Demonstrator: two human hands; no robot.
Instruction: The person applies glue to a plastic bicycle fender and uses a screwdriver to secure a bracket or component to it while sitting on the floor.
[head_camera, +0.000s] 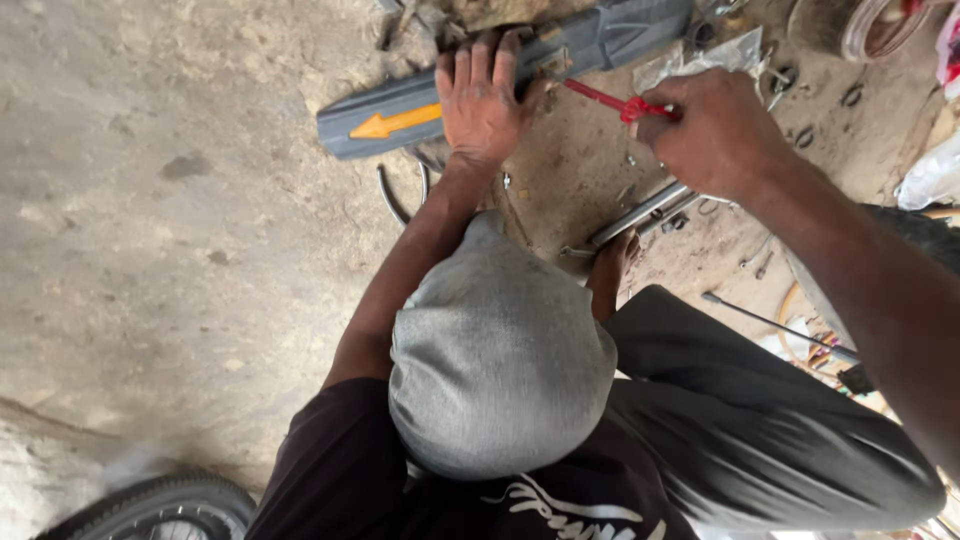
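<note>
Your left hand (482, 100) is pressing down on the grey plastic panel (500, 75) with the orange arrow, fingers spread flat and slightly apart across its middle. Your right hand (715, 130) is wrapping its fingers tight around the red-handled screwdriver (605, 100), hiding most of the handle; the tip is disappearing where your left hand meets the panel. The panel is lying on the dirt floor (150, 250), its far end cut off. Your bent knee (500, 350) is hiding the ground beneath.
</note>
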